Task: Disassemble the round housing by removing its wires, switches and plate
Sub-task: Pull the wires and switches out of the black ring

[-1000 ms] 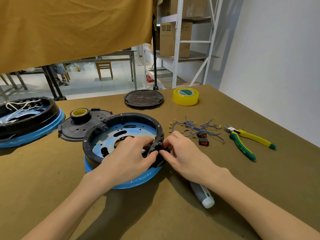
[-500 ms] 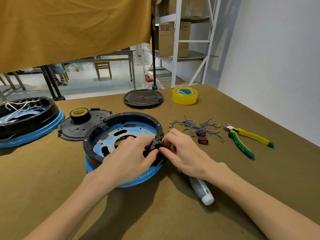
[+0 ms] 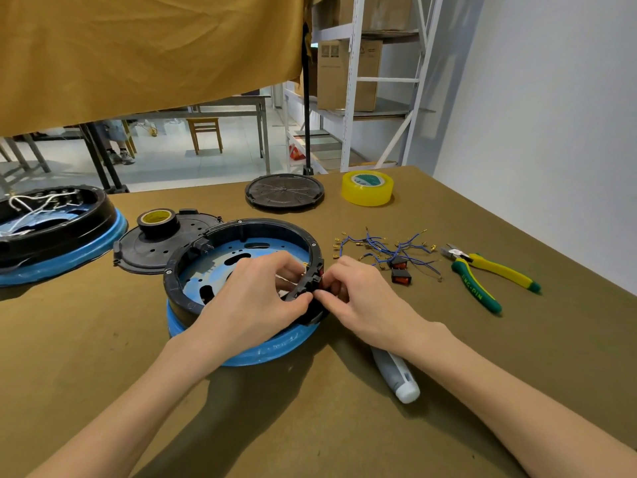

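Hands unchanged in position since the earlier frame.
The left hand (image 3: 255, 298) and right hand (image 3: 358, 298) both pinch the round housing (image 3: 241, 232) rim, at its switch (image 3: 321, 274).

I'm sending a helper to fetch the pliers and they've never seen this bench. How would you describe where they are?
Start at the round housing in the middle of the brown table, then look right, past the loose blue wires and two red switches. The pliers lie flat at the far right, the only thing there with yellow-and-green handles.
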Motion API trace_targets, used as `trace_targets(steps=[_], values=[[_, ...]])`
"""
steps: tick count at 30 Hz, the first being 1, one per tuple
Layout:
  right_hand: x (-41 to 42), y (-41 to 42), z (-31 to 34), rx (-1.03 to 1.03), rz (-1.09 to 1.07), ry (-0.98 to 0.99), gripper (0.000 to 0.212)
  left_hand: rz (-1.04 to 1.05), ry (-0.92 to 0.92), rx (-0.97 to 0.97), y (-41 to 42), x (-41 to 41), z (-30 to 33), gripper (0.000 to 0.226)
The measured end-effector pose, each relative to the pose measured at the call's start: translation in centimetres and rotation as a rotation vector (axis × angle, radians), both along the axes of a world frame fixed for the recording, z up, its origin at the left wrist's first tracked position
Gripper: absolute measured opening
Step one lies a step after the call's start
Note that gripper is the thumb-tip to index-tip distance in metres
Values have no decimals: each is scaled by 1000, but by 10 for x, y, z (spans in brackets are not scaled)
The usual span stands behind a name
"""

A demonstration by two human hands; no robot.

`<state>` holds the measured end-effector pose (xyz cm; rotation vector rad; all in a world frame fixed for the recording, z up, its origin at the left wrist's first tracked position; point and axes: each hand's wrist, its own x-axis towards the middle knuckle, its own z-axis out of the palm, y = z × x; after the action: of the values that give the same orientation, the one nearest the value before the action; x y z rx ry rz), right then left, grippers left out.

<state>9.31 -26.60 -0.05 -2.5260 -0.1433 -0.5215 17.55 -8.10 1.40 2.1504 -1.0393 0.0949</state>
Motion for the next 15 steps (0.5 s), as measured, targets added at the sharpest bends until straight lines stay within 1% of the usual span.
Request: trace_targets(steps=[5,9,12,15], values=[[-2,4,-1,13,-44,-13,16,3,-25,-12,0,-2,1,29],[-2,6,1,35,-64,-66,16,-5,-39,19,2,-1,1,34],[-2,6,-1,-18,-70,-5,20,-17,-33,19,3,0,0,34],[0,5,-2,-36,-74,29,21,27,-33,14,1,0,-5,35]])
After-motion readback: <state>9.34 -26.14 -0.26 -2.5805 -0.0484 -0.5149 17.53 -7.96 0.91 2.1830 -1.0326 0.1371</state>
